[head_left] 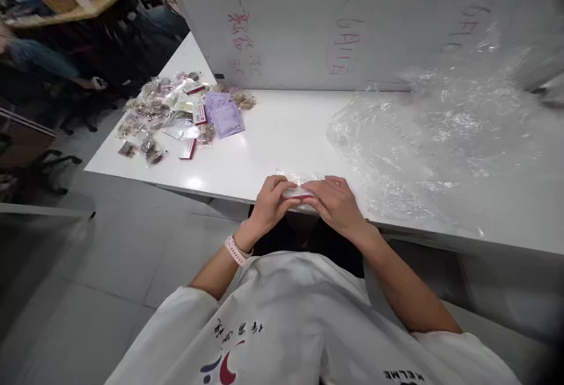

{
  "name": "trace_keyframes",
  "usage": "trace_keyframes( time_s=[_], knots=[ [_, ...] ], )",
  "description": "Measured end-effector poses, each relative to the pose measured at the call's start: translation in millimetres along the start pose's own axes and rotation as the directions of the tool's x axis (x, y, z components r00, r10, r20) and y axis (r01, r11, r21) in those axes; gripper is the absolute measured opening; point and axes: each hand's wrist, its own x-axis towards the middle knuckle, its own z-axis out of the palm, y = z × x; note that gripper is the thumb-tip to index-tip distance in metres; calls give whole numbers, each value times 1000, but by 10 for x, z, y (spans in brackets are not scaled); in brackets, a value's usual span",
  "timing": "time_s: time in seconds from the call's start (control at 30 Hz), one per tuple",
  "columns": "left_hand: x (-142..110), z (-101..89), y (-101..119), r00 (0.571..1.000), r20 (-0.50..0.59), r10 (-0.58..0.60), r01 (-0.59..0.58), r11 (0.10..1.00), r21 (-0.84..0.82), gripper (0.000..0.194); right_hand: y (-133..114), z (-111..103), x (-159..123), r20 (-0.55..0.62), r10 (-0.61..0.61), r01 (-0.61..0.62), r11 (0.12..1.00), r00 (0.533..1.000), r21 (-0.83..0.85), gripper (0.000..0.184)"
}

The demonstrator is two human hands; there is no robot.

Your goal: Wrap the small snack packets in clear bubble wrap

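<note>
Both of my hands meet at the front edge of the white table, gripping a small white box with a red edge [298,193] from its two ends. Clear plastic film shows around and behind the box; whether the box is inside it I cannot tell. My left hand [272,201] has its thumb and fingers closed on the left end. On the right end, my right hand [335,201] is closed in the same way, fingers on top and thumb on the near side.
To the right spreads a large heap of clear plastic bags [440,138]. At the table's left lie small filled packets [152,111], purple sachets [227,117] and similar red-and-white boxes [188,149]. A whiteboard [299,32] with red writing stands behind. Other people sit at upper left.
</note>
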Motion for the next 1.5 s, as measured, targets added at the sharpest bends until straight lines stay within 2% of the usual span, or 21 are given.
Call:
trace_keyframes(
  time_s=[0.1, 0.2, 0.3, 0.37, 0.43, 0.53, 0.67, 0.73, 0.8, 0.83, 0.87, 0.9, 0.97, 1.0, 1.03, 1.1, 1.17, 1.27, 1.33, 1.4, 1.5],
  knots=[
    [250, -87, -27, 986, 111, -126, 120, 991, 61, 33, 136, 11, 178, 93, 118, -124, 991, 989, 50, 39],
    [453, -117, -73, 954, 157, -254, 235, 963, 135, 30, 225, 68, 320, 153, 270, -286, 954, 951, 93, 41],
    [587, -77, -148, 940, 154, -305, 275, 943, 189, 28, 275, 149, 385, 74, 335, -340, 938, 939, 73, 39],
    [632, -23, -200, 946, 125, -299, 266, 936, 229, 27, 301, 187, 386, -27, 310, -309, 951, 951, 25, 36],
    [630, 37, -235, 962, 67, -263, 238, 936, 258, 26, 321, 199, 367, -55, 256, -256, 967, 965, 5, 33],
    [523, 100, -228, 985, 15, -171, 163, 957, 241, 27, 321, 179, 326, -6, 196, -196, 980, 980, 14, 31],
    [220, 73, -123, 991, 78, -111, 98, 983, 152, 47, 217, 160, 256, 9, 175, -175, 984, 984, -33, 28],
    [25, 45, -32, 988, 71, -135, 130, 989, 68, 59, 126, 172, 200, 9, 169, -168, 984, 986, -52, 27],
    [-188, 52, 85, 969, -61, -240, 235, 969, -79, 57, 31, 194, 131, 1, 184, -184, 981, 983, -60, 26],
    [-293, 72, 152, 928, -161, -336, 305, 933, -194, 53, -13, 206, 94, -5, 196, -196, 979, 981, -60, 26],
    [-392, 101, 221, 851, -250, -462, 372, 866, -334, 48, -53, 219, 60, -11, 208, -208, 976, 978, -57, 25],
    [-478, 137, 289, 740, -300, -601, 422, 763, -489, 46, -89, 232, 28, -16, 216, -217, 975, 976, -52, 24],
    [-587, 209, 410, 507, -220, -833, 445, 472, -761, 48, -151, 259, -21, -29, 223, -224, 974, 974, -38, 22],
    [-604, 238, 456, 432, -113, -895, 434, 316, -844, 50, -180, 272, -39, -36, 224, -225, 974, 974, -31, 21],
    [-596, 262, 492, 399, 3, -917, 421, 179, -889, 51, -211, 286, -53, -40, 224, -225, 974, 974, -21, 20],
    [-529, 292, 533, 422, 185, -887, 407, 3, -913, 51, -281, 308, -81, -39, 222, -221, 975, 974, 10, 18],
    [-448, 310, 551, 465, 244, -851, 408, -39, -912, 47, -371, 317, -125, -27, 219, -217, 975, 975, 53, 17],
    [-413, 320, 599, 483, 142, -864, 418, 85, -905, 36, -524, 283, -243, -26, 243, -236, 958, 970, 162, 14],
    [-441, 299, 662, 519, 89, -850, 470, 197, -861, 30, -617, 218, -347, -60, 314, -281, 909, 948, 308, 10],
    [-452, 247, 737, 605, 80, -792, 498, 299, -814, 30, -684, 116, -445, -74, 426, -339, 804, 902, 488, 20],
    [-349, 170, 849, 784, 80, -615, 416, 426, -803, 39, -727, -90, -546, 55, 526, -408, 586, 849, 700, 40]
  ],
)
